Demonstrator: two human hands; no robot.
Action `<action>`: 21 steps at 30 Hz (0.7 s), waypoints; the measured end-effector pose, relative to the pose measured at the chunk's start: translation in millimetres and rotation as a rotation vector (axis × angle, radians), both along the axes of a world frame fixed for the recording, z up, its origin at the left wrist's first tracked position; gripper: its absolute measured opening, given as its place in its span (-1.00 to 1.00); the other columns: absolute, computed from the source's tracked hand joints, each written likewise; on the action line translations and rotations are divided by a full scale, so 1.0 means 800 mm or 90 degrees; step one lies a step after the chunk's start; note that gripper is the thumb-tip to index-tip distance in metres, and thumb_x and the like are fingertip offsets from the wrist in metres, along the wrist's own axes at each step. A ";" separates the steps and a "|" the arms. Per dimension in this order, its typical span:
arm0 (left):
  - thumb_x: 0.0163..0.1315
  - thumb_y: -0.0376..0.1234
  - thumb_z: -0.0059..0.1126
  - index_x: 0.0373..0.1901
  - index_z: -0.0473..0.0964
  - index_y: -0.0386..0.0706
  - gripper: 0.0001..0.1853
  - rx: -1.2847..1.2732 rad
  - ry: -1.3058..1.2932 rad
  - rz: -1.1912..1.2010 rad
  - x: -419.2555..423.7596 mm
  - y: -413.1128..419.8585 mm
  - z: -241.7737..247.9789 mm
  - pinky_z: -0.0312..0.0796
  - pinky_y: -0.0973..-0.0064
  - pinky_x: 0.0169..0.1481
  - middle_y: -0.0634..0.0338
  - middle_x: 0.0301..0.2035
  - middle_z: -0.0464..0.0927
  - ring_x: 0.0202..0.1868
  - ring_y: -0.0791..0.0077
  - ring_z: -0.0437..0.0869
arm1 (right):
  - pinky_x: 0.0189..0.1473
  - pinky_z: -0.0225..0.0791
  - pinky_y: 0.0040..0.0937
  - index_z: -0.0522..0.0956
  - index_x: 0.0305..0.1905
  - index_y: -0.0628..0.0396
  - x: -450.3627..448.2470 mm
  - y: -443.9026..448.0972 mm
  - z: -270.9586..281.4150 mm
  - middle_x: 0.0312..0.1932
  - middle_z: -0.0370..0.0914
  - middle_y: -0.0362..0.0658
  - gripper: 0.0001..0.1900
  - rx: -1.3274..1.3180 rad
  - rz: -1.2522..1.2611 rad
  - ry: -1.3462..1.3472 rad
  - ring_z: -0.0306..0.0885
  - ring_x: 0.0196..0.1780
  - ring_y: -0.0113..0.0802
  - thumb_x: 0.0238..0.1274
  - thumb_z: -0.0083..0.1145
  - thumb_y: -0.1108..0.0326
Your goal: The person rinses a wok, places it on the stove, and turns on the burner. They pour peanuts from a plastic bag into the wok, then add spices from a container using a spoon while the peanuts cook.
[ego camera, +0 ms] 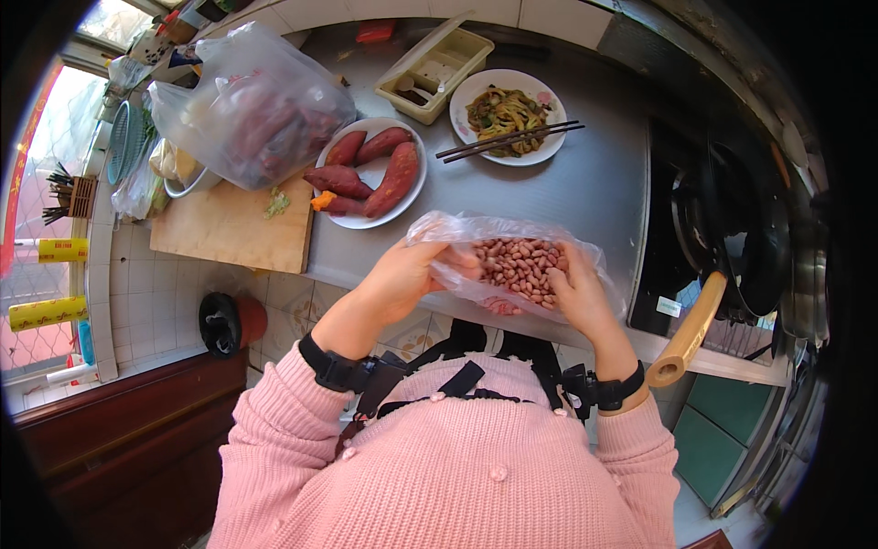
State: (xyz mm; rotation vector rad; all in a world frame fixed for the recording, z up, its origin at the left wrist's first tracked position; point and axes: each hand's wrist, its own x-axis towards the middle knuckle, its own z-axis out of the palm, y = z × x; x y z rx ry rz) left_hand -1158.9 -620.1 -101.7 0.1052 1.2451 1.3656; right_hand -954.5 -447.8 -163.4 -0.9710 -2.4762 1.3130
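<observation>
A clear plastic bag [453, 230] lies open at the counter's front edge, with many reddish-brown beans or peanuts [523, 267] inside. My left hand [411, 274] grips the bag's left side, its fingers partly behind the film. My right hand [579, 285] is at the bag's right side, fingers inside against the contents; whether it grips the film or some of the contents is unclear. Beyond the bag, a white plate [417, 199] holds several cooked sweet potatoes [392, 180]. Farther back, dark chopsticks [507, 141] rest across a floral-rimmed plate [473, 86] of cooked vegetables [504, 113].
A wooden cutting board [233, 230] and a bulky plastic bag [254, 117] are on the left. A lidded seasoning box [446, 86] stands at the back. On the right, a wok's wooden handle [693, 329] juts over the counter edge beside the cooktop [662, 226].
</observation>
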 end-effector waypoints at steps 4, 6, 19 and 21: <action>0.40 -0.28 -0.16 -0.19 0.46 -0.15 -0.80 0.042 0.029 -0.007 0.012 0.025 0.025 0.48 0.43 -0.13 0.18 -0.32 0.59 -0.26 0.40 0.64 | 0.18 0.27 -0.11 0.22 0.36 0.05 0.012 0.012 0.014 0.08 0.43 0.21 -0.44 0.024 0.006 -0.144 0.38 0.15 0.17 0.24 -0.06 0.28; 0.40 -0.29 -0.14 -0.20 0.44 -0.15 -0.82 -0.005 0.079 -0.012 0.010 0.029 0.029 0.47 0.43 -0.16 0.19 -0.35 0.56 -0.30 0.41 0.62 | 0.15 0.29 -0.11 0.21 0.37 0.06 0.017 0.011 0.023 0.05 0.45 0.21 -0.42 0.015 -0.002 -0.157 0.42 0.12 0.16 0.24 -0.05 0.27; 0.39 -0.22 -0.12 -0.07 0.53 -0.12 -0.72 -0.128 0.136 -0.041 0.001 -0.012 0.001 0.36 0.57 -0.20 0.31 -0.39 0.52 -0.33 0.57 0.51 | 0.03 0.38 -0.14 0.32 0.25 0.15 0.000 -0.002 0.007 -0.10 0.49 0.12 -0.37 0.057 0.087 -0.270 0.48 0.00 0.06 0.05 0.22 0.22; 0.42 -0.17 -0.18 0.02 0.53 -0.11 -0.65 -0.114 0.123 -0.050 0.002 -0.012 0.002 0.36 0.58 -0.18 0.31 -0.37 0.52 -0.30 0.58 0.51 | 0.07 0.38 -0.11 0.30 0.28 0.10 -0.015 -0.010 0.001 0.00 0.46 0.09 -0.32 0.113 0.118 -0.306 0.44 0.07 0.07 0.00 0.27 0.23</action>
